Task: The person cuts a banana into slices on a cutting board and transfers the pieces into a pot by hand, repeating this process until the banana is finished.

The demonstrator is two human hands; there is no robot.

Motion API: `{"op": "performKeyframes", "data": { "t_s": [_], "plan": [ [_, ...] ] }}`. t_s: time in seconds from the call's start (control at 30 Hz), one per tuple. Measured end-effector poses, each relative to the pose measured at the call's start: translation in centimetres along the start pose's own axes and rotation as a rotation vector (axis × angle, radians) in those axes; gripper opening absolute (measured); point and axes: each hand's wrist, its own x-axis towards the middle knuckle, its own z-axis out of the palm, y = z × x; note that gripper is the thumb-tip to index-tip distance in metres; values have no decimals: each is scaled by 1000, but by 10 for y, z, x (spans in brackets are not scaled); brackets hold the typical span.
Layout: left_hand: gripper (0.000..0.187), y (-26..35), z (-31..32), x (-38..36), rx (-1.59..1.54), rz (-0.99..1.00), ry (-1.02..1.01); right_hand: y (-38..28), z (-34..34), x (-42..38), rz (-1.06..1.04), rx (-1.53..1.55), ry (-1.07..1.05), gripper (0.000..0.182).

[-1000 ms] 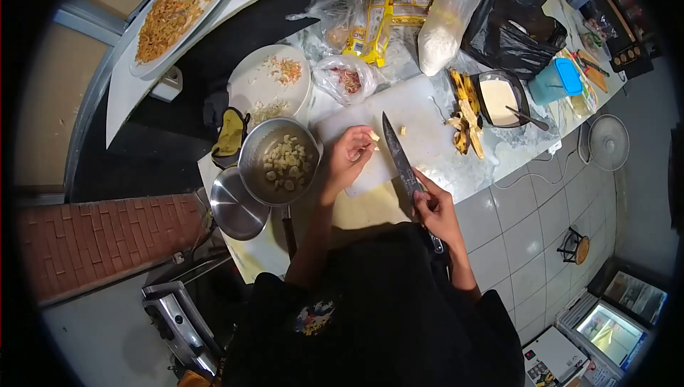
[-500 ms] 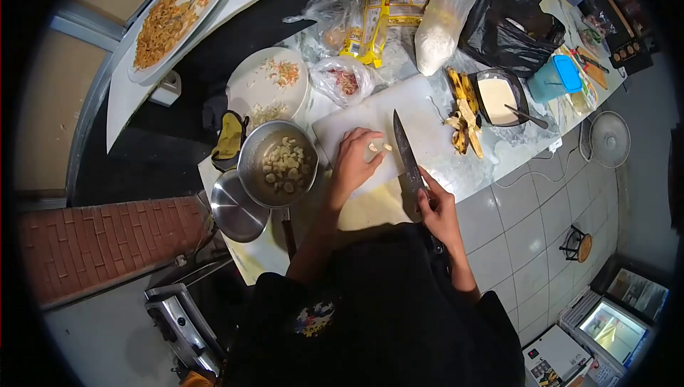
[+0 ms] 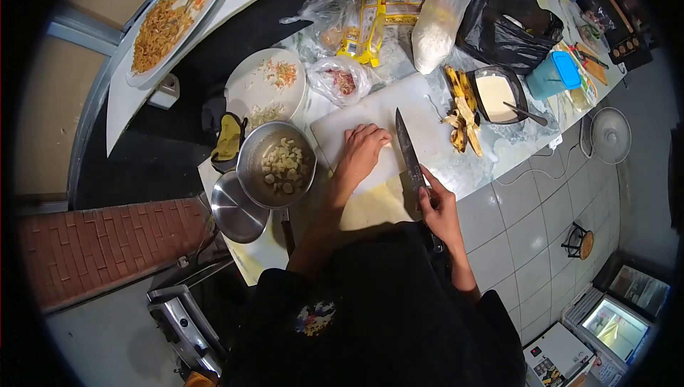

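Observation:
My right hand [image 3: 439, 209] grips a kitchen knife [image 3: 407, 146] by its handle, the dark blade pointing up and away from me beside my left hand. On the white cutting board [image 3: 420, 95], my left hand [image 3: 365, 148] has its fingers curled over small pale banana pieces; only a bit shows at the fingertips, the rest is hidden. To the left stands a saucepan [image 3: 251, 166] with chopped banana pieces [image 3: 285, 164] in it. Banana peels [image 3: 463, 112] lie right of the board, next to a black bowl of pale batter [image 3: 496, 98].
A round plate [image 3: 242, 84] with shredded vegetables and a lid [image 3: 240, 209] flank the saucepan. Behind the board are a plastic bag of reddish bits [image 3: 342, 82], a bag of white powder [image 3: 432, 41] and a black plastic bag [image 3: 509, 31]. A blue-lidded container [image 3: 556, 77] stands right.
My left hand has drawn its fingers together over the pale pieces and shifted slightly right on the board. The knife stays almost where it was.

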Motion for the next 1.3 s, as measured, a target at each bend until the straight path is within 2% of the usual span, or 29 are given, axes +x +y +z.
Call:
{"op": "performKeyframes", "data": {
  "t_s": [0.27,0.33,0.57,0.73,1.07,1.2,1.27,1.3],
  "plan": [
    [11,-1,0,7,-12,-43,26,0,1,-1,11,65,0,47],
    [13,1,-3,5,5,29,-9,0,1,0,10,58,4,47],
    [18,-9,3,4,-35,23,0,1,1,0,-1,34,-2,47],
    [23,-10,-11,0,-226,9,-32,0,4,0,11,60,-5,47],
    [29,-15,-22,-10,-200,74,-67,4,8,0,-19,50,-10,47],
    [33,-22,-21,-15,-254,44,-48,-3,7,-1,11,28,-26,47],
    [33,-24,-17,-21,-258,8,-46,-2,10,-1,-107,-56,10,49],
    [34,-22,-13,-23,-188,-6,72,-7,10,-1,-107,-56,10,49]
  ]
}}
